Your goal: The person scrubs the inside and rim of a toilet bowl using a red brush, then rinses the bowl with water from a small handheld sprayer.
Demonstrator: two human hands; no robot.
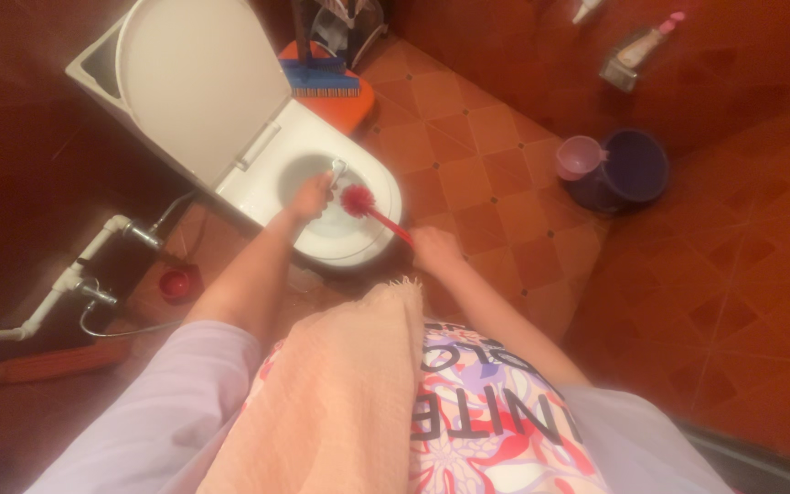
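Left hand [311, 195] gripping a metal sprayer [337, 168] over the toilet bowl [358, 240]. Right hand [433, 247] closed round the red brush [358, 200] handle; bristle head down inside the bowl, near the sprayer nozzle. Lid [196, 82] up. I judge scrubbing mid-way: bowl looks pale and wet, but blur hides any residue. Rinse and putting tools away remain. Bucket [630, 171] well apart.

Brush [358, 200] in toilet bowl [369, 240]; bucket [631, 170] right.
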